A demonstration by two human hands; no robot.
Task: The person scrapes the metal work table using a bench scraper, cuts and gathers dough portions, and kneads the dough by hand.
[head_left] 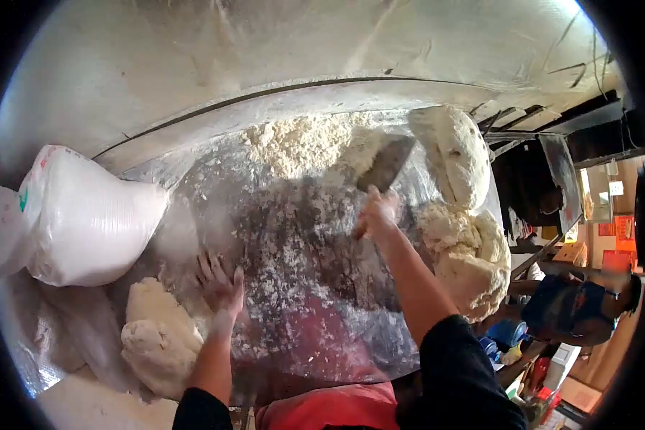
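Observation:
My right hand (380,211) is wrapped round the handle of a dough scraper (389,165) with a broad flat blade. The blade reaches forward to the edge of a pile of crumbly, floury dough (301,143) at the back of the worktop. My left hand (221,285) has its fingers spread, low over or on the floured surface; contact is hard to judge. Just left of it sits a lump of dough (158,337). To the right of the scraper lie a long smooth dough piece (462,158) and a rougher dough mass (469,261).
A full white sack (93,218) stands at the left end of the metal worktop (294,244), which is streaked with flour. A pale wall (265,57) rises behind it. Another person (570,308) is at the far right, near shelves and assorted items.

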